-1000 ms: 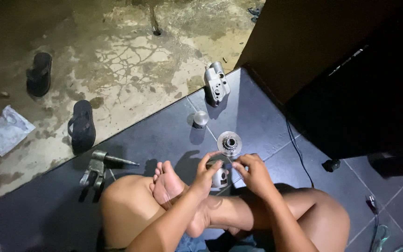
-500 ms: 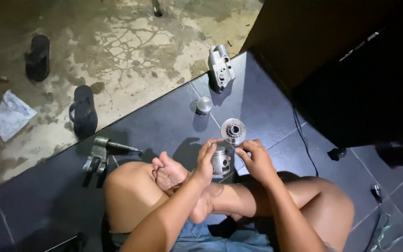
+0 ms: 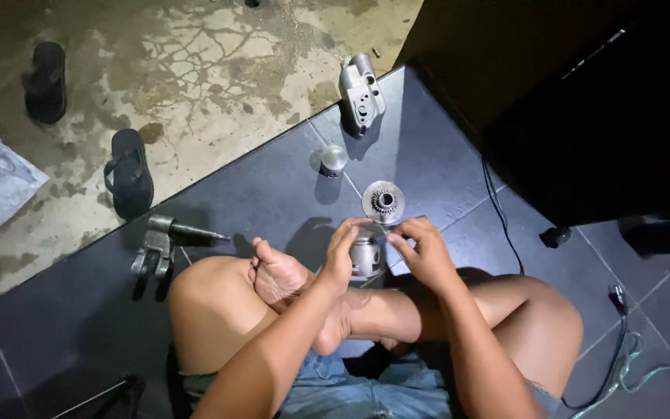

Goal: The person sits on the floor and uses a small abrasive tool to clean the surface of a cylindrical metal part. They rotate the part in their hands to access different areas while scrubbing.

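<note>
You sit cross-legged on the dark tile floor (image 3: pixel 273 194), both hands on a small metal cylinder over your shins.

Your left hand (image 3: pixel 340 260) is wrapped around the metal cylinder (image 3: pixel 366 256), gripping its side; your right hand (image 3: pixel 420 248) is pinched together at its top edge, on something too small to make out. This looks like a fitting step on that rim, so the next move likely calls for a steady left grip and fine fingertip work. Just beyond lies a toothed disc (image 3: pixel 383 202), then a small round cap (image 3: pixel 333 159), and farther off a grey metal housing (image 3: pixel 362 93). A forked metal part (image 3: pixel 160 244) sits left of your knee; sandals (image 3: pixel 129 171) rest on the concrete.
</note>
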